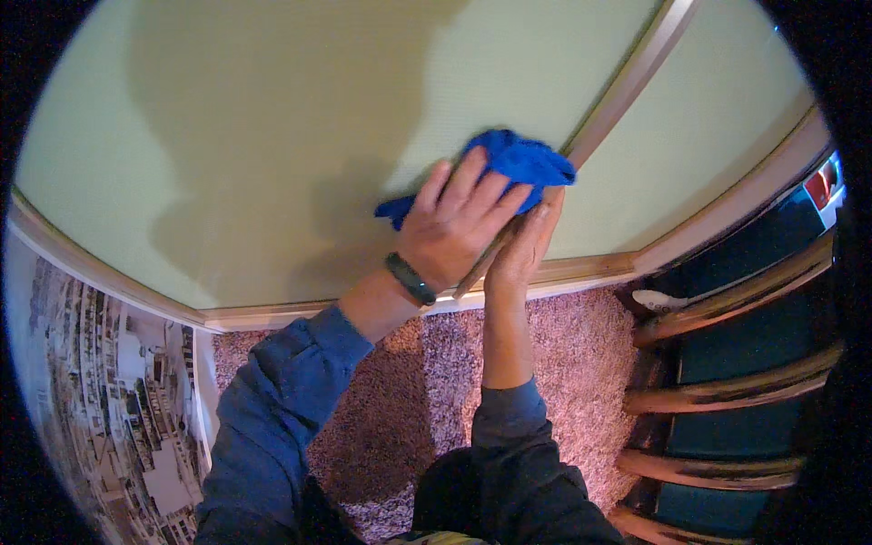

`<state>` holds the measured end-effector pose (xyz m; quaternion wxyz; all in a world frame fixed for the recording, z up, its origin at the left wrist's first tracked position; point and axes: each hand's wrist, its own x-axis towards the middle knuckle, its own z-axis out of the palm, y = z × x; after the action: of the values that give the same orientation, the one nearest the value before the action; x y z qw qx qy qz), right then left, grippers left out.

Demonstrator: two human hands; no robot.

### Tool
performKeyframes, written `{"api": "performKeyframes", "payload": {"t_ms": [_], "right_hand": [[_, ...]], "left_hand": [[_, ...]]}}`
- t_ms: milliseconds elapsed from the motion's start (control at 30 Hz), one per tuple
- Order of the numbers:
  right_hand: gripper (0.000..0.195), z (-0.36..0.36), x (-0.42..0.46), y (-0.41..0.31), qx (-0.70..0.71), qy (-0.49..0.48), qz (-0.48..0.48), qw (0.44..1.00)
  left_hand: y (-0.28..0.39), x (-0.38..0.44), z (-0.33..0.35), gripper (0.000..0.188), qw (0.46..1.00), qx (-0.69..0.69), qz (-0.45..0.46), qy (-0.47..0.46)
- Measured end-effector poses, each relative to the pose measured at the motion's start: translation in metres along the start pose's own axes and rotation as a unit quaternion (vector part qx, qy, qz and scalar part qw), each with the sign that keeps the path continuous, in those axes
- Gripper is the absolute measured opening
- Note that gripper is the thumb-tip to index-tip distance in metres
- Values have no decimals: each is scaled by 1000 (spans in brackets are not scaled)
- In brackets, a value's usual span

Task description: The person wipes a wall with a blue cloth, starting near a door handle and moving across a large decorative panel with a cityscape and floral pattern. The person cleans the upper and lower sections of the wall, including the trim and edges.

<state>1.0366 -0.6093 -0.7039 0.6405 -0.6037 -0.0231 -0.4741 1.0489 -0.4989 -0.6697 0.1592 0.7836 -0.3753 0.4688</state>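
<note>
A crumpled blue cloth (521, 163) lies against a pale green panel (286, 136) set in a light wooden frame. My left hand (460, 214), with a dark band on its wrist, is spread over the cloth and presses it to the panel beside a slanting wooden bar (630, 82). Close by on the right, my right hand (528, 242) is held edgewise along the lower part of that bar, its fingertips at the cloth's lower edge. Whether its hidden fingers grip the bar or the cloth, I cannot tell.
Below the frame's bottom rail (272, 313) spreads a shaggy patchwork carpet (381, 409). On the right stand dark panels with curved wooden bars (736, 392), and a white object (657, 300) lies near the frame's corner. A wall with a printed picture (116, 381) borders the left.
</note>
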Motion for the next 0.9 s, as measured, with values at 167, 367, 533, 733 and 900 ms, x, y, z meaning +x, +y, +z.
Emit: {"api": "performKeyframes", "payload": {"t_ms": [167,367,533,733,900], "right_hand": [[52,-3,-8,-12,13,26,58,998],[46,-12,-19,-13,-117,86,-4,989],[30,-41,-35,6,-150,35,42,987],[28,-62,-45,3,-186,67,-73,978],[26,-70,-61,16,-153,34,-18,987]], "left_hand": [[10,-11,22,38,999,-7,48,10],[-9,-136,70,41,957,-11,210,-201],[-11,-159,69,43,942,25,231,-242],[8,-96,61,42,990,-15,122,-61],[7,-161,99,40,978,-2,175,-115]]}}
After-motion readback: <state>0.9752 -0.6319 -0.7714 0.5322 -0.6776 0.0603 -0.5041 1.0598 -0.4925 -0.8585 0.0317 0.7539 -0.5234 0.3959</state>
